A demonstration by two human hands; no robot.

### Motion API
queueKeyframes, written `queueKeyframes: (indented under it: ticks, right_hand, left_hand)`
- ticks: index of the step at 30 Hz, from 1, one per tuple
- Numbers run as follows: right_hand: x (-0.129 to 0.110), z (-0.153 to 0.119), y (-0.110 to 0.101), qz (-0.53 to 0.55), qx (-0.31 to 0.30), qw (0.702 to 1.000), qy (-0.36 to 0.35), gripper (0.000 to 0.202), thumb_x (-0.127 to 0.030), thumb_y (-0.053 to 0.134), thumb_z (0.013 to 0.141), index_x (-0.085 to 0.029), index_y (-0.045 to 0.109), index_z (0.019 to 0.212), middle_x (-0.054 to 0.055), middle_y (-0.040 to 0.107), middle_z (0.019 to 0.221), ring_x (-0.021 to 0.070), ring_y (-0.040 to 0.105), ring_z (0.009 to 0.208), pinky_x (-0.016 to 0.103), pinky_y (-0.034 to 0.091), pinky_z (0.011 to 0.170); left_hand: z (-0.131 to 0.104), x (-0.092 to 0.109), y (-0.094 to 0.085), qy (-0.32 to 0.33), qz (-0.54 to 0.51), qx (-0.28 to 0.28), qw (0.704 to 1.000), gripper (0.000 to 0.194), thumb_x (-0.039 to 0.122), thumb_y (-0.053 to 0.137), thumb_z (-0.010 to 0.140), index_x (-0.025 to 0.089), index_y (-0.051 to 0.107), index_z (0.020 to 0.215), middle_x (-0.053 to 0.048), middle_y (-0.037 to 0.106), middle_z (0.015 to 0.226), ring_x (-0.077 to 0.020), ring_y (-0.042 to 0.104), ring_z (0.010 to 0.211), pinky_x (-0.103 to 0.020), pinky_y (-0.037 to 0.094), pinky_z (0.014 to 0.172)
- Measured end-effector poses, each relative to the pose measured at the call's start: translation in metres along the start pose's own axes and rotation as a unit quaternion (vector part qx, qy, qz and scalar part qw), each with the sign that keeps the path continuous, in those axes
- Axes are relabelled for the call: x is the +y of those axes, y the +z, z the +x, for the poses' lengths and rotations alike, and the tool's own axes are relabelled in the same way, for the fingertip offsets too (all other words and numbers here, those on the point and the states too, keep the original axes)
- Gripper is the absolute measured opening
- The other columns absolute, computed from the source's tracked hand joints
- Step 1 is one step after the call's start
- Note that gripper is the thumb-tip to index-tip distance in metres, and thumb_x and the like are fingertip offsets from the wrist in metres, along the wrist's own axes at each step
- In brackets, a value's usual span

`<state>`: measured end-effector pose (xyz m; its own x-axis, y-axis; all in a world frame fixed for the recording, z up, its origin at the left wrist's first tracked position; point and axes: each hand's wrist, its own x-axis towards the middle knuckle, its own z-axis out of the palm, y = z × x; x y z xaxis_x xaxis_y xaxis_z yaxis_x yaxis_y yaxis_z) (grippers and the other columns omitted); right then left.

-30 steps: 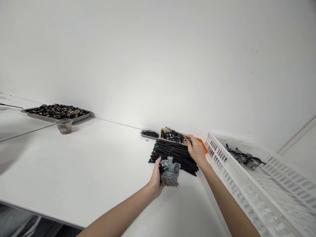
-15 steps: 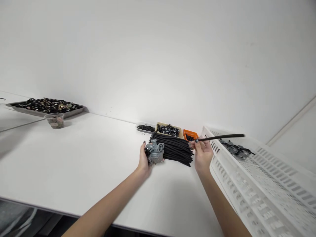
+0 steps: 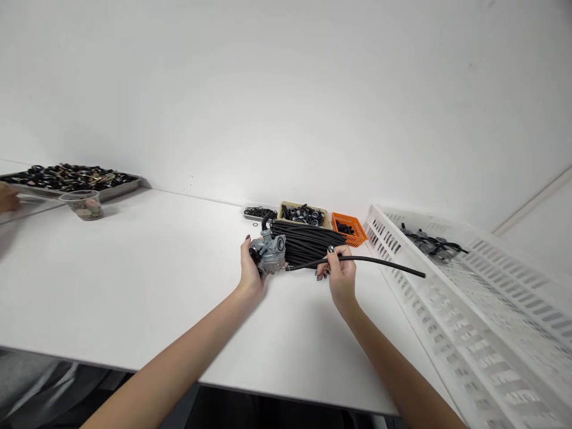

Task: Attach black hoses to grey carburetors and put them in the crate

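My left hand [image 3: 252, 267] is closed around a grey metal carburetor [image 3: 272, 253] with a short black elbow on its top. Between the thumb and fingers of my right hand [image 3: 340, 276] is a long black rubber hose [image 3: 384, 263]. Its near end reaches the lower right side of the carburetor; whether it is fitted on there I cannot tell. The other end sticks out to the right toward the white crate. Just behind both hands lies a bundle of black hoses [image 3: 308, 238] on the white table.
At the back stand a tray of black rings [image 3: 259, 213], a cream bin of black parts [image 3: 328, 218] and an orange basket [image 3: 357, 236]. A white crate [image 3: 429, 298] with carburetors is on the right. Far left: a parts tray [image 3: 114, 191], a clear cup [image 3: 84, 208] and another person's hand [image 3: 8, 198].
My right hand has moved left and down, bringing the hose's near end to the carburetor. Another person's hand has appeared at the far left. The view has shifted slightly.
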<state>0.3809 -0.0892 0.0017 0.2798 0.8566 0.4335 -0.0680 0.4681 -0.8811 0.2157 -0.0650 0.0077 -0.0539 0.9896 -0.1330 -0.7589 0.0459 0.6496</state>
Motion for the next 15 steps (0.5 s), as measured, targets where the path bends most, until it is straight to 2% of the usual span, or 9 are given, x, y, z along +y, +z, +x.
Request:
queueKeyframes:
  ticks: [4,9,15]
  right_hand:
    - [0.0028,0.0046,-0.0048,0.008,0.008,1.000,0.007,0.030,-0.045,0.057,0.083,-0.023,0.037,0.076,-0.009,0.054,0.040,0.0076,0.046,0.031,0.016,0.034,0.036]
    - [0.0044,0.0050,-0.0041,0.019,0.007,1.000,0.013,0.032,-0.046,0.059,0.081,-0.023,0.038,0.076,-0.009,0.054,0.041,0.0080,0.047,0.033,0.016,0.035,0.036]
    - [0.0066,0.0000,0.0015,0.056,-0.043,0.996,0.051,0.031,-0.045,0.061,0.079,-0.023,0.040,0.078,-0.009,0.055,0.044,0.0087,0.049,0.038,0.018,0.037,0.040]
  left_hand:
    - [0.0007,0.0018,0.0002,0.006,0.008,0.014,1.000,0.038,0.048,0.043,0.082,0.017,0.062,0.090,-0.006,0.069,0.074,-0.0215,0.067,0.060,-0.031,0.054,0.052]
    - [-0.0003,0.0050,0.0009,0.018,-0.001,-0.018,1.000,0.038,0.048,0.042,0.082,0.017,0.062,0.091,-0.006,0.068,0.074,-0.0217,0.068,0.065,-0.030,0.054,0.054]
    - [-0.0020,0.0041,0.0020,0.018,0.017,0.018,1.000,0.036,0.048,0.047,0.079,0.018,0.061,0.090,-0.002,0.066,0.070,-0.0170,0.063,0.057,-0.024,0.046,0.045]
